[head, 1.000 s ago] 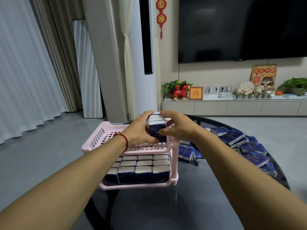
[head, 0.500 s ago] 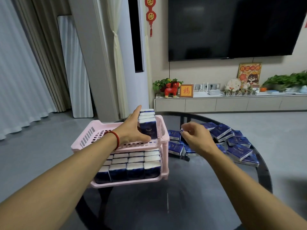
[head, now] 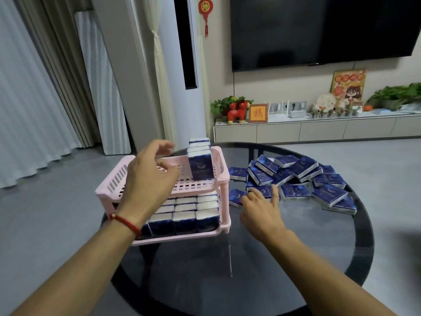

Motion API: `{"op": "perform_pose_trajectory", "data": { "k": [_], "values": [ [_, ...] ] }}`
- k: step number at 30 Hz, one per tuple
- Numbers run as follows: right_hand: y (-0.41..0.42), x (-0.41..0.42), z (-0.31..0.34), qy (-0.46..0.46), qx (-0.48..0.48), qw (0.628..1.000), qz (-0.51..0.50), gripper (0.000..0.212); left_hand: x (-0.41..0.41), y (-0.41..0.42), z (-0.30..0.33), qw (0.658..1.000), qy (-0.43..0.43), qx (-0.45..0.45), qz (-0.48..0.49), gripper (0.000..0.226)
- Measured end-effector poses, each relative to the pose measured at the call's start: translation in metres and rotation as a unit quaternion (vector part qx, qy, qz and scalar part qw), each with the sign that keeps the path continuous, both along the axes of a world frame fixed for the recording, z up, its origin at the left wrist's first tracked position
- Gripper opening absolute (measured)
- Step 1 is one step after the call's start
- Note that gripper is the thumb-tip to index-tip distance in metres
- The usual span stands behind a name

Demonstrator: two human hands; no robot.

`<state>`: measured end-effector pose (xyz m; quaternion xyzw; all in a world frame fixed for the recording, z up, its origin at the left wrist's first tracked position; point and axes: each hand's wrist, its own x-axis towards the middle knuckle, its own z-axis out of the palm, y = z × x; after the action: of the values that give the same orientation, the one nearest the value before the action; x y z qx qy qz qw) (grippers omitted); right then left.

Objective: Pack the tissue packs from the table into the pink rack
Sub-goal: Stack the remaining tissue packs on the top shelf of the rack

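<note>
The pink two-tier rack [head: 218, 163] stands at the left of a round dark glass table [head: 296, 252]. Its lower tier is filled with rows of dark blue tissue packs [head: 184, 221]. A short row of upright packs [head: 200, 161] stands at the right end of the top tier. My left hand [head: 148, 179] hovers over the top tier just left of that row, fingers loosely curled, holding nothing. My right hand [head: 262, 208] reaches over the table with fingers spread, its tips at the near edge of the loose pile of packs [head: 296, 176].
A pale TV cabinet [head: 319, 131] with plants, a red figurine and ornaments runs along the far wall under a large black TV [head: 325, 30]. A tall white air conditioner [head: 184, 71] and curtains stand behind the rack. Grey floor surrounds the table.
My left hand has let go of the upright packs and drawn back to the left. My right hand has moved from the rack down to the loose pile on the table.
</note>
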<state>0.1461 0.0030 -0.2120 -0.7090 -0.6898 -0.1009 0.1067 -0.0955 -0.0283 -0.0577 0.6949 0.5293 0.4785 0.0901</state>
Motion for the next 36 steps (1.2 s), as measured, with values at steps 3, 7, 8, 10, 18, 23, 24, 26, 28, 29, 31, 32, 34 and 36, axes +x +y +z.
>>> {"op": "perform_pose_trajectory", "data": {
  "k": [3, 7, 8, 10, 18, 23, 24, 26, 28, 29, 31, 32, 34, 36],
  "values": [
    [-0.016, -0.001, 0.004, -0.023, 0.036, 0.999, 0.004, 0.014, 0.018, -0.036, -0.023, 0.996, -0.019, 0.043, -0.070, 0.033],
    [-0.039, 0.004, 0.005, 0.062, -0.011, 0.998, -0.007, 0.019, 0.054, -0.058, -0.068, 0.980, 0.006, -0.096, -0.172, 0.029],
    [-0.045, 0.008, 0.005, 0.094, -0.024, 0.995, -0.007, 0.021, 0.062, -0.057, -0.081, 0.970, 0.004, -0.155, -0.188, 0.029],
    [-0.055, 0.019, 0.004, 0.138, -0.054, 0.989, 0.000, 0.027, 0.078, -0.051, -0.104, 0.937, -0.029, -0.278, -0.209, 0.028],
    [-0.075, 0.044, 0.004, 0.095, -0.055, 0.994, 0.015, 0.045, 0.102, -0.039, -0.141, 0.880, -0.113, -0.427, -0.174, 0.018],
    [-0.063, 0.030, 0.008, 0.144, -0.063, 0.987, 0.039, 0.049, 0.103, -0.037, -0.144, 0.877, -0.134, -0.432, -0.161, 0.022],
    [-0.062, 0.027, 0.009, 0.148, -0.069, 0.986, 0.038, 0.050, 0.102, -0.036, -0.144, 0.875, -0.141, -0.433, -0.162, 0.022],
    [-0.059, 0.022, 0.008, 0.131, -0.070, 0.989, 0.018, 0.049, 0.101, -0.034, -0.145, 0.871, -0.160, -0.434, -0.167, 0.022],
    [-0.059, 0.022, 0.010, 0.145, -0.062, 0.987, -0.020, 0.055, 0.100, -0.033, -0.145, 0.863, -0.182, -0.439, -0.173, 0.017],
    [-0.062, 0.023, 0.012, 0.175, -0.057, 0.982, -0.032, 0.059, 0.101, -0.032, -0.145, 0.857, -0.195, -0.443, -0.178, 0.013],
    [-0.074, 0.030, 0.018, 0.246, -0.043, 0.968, -0.021, 0.063, 0.103, -0.032, -0.144, 0.832, -0.249, -0.454, -0.199, 0.020],
    [-0.082, 0.033, 0.021, 0.266, -0.039, 0.963, 0.000, 0.062, 0.105, -0.032, -0.143, 0.813, -0.282, -0.463, -0.212, 0.026],
    [-0.099, 0.042, 0.027, 0.269, -0.067, 0.959, 0.066, 0.061, 0.108, -0.032, -0.143, 0.779, -0.334, -0.478, -0.231, 0.028],
    [-0.107, 0.051, 0.028, 0.273, -0.134, 0.946, 0.115, 0.064, 0.107, -0.031, -0.143, 0.760, -0.359, -0.485, -0.241, 0.020]
  ]
}}
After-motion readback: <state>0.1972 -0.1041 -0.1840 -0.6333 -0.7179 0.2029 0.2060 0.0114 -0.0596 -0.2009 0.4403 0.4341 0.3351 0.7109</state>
